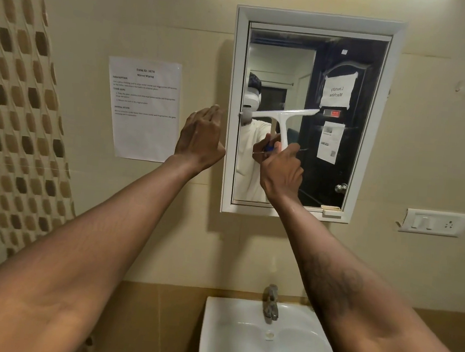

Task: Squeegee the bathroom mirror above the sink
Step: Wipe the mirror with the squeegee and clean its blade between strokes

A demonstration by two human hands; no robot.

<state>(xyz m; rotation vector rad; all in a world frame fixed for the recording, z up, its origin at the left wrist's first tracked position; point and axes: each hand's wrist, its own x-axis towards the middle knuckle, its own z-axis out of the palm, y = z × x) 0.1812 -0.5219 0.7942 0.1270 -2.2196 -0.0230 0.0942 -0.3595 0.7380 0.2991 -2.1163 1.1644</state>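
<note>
The right hand [281,170] is clenched around the lower handle of a white squeegee [283,118], whose blade lies against the glass of the mirror [337,169] roughly halfway up, tilted so its right end sits higher than its left. The blade covers the left and middle of the glass; the right strip lies beyond it. The left hand [201,138] is open, holding nothing, fingers spread against the left side of the white mirror frame [228,175], apparently bracing it. Below, near the viewer, the sink [240,344] and its tap [271,301] sit under the mirror; a printed task sheet [144,107] is taped to the tiled wall on the left.

The likely risks: the tilted blade may lose even contact and leave streaks or a skipped wedge of glass. The grip sits low on the handle, so pressure at the blade could be uneven. If the frame is a cabinet door, pushing hard could swing or rattle it should the bracing hand slip. Runoff would drip towards the sink ledge.
</note>
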